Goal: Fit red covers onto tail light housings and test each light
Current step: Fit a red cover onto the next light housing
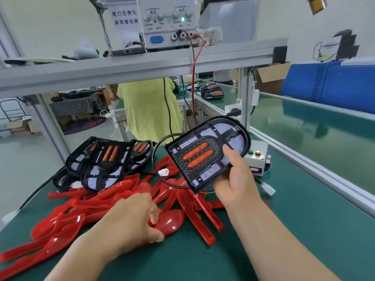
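1. Our right hand (235,179) grips a bare tail light housing (209,153) by its lower edge, thumb on the face, holding it tilted above the green mat (284,230), just past centre toward three o'clock.
2. Our left hand (138,218), at seven o'clock from that housing, curls thumb and fingers round one red cover (172,220) atop the heap of covers (60,224).
3. The covers lie tangled; we judge that lifting this one could drag neighbours along or tip some off the mat's near edge.
4. The housing's black cable (153,156) loops out toward nine o'clock with its white connector (163,172) over the heap; it could snag a cover as the parts meet.
5. An edge hold with one hand is weak: pressing the cover on may twist the housing and seat it unevenly.
6. The test box (256,159) sits at three o'clock, close behind the housing; a careless swing could knock it.
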